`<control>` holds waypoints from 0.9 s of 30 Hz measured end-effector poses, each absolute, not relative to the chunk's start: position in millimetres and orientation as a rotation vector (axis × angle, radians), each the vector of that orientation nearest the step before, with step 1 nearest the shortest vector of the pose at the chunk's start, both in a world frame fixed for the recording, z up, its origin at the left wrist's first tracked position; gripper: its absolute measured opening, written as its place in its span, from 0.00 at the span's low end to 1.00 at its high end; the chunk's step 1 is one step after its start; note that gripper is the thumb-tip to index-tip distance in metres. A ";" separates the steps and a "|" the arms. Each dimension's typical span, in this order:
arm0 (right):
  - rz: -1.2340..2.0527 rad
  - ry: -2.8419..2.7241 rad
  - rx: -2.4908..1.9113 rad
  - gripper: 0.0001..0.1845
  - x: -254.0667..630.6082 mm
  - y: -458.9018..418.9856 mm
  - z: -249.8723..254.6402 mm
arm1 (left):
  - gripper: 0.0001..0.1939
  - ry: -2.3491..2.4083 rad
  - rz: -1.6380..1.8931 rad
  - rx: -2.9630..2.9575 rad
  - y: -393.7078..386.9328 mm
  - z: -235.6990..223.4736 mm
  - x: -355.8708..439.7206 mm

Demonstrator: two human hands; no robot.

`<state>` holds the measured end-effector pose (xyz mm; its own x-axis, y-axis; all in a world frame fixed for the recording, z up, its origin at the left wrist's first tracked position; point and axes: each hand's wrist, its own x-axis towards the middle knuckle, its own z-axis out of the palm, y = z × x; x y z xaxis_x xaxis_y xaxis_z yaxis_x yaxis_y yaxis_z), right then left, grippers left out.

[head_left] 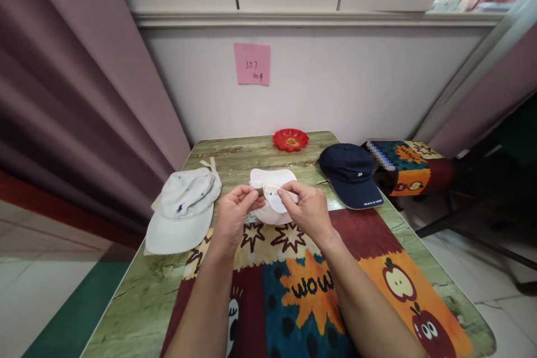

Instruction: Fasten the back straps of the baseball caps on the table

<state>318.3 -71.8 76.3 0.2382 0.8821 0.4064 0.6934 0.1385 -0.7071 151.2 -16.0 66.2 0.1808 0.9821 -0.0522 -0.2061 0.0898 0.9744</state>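
Observation:
A white cap (pixel 274 212) lies mid-table, its back strap (pixel 272 190) raised between my two hands. With thumb and fingers closed, my left hand (pixel 237 207) pinches the strap's left end. My right hand (pixel 308 207) grips the strap's right part the same way. Part of the cap's crown and strap is hidden behind my fingers. To the left rests a light grey cap (pixel 182 210) with a small dark blue emblem and loose strap ends at its back. On the right sits a navy blue cap (pixel 350 173) with white lettering on its brim edge.
A red scalloped dish (pixel 291 140) stands at the table's back edge. A colourful printed cloth (pixel 285 302) covers the near part of the green wood-patterned table (pixel 121 302). Beyond the right edge is a stool (pixel 411 179) with a similar cloth. A pink note (pixel 252 64) hangs on the wall.

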 end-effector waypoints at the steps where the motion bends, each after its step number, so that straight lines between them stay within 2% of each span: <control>1: 0.257 -1.521 -1.609 0.11 318.3 -71.5 76.3 | 0.19 0.960 1.120 1.081 -16.8 67.1 151.4; 27: 0.298 -1.662 -1.542 0.10 320.1 -71.2 79.8 | 0.18 0.952 1.069 1.106 -22.4 75.0 153.6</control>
<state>320.1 -71.2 79.8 0.0971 0.9101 0.4028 0.7133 0.2186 -0.6659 153.6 -22.4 75.0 0.2264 0.9719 -0.0651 -0.1766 0.1066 0.9785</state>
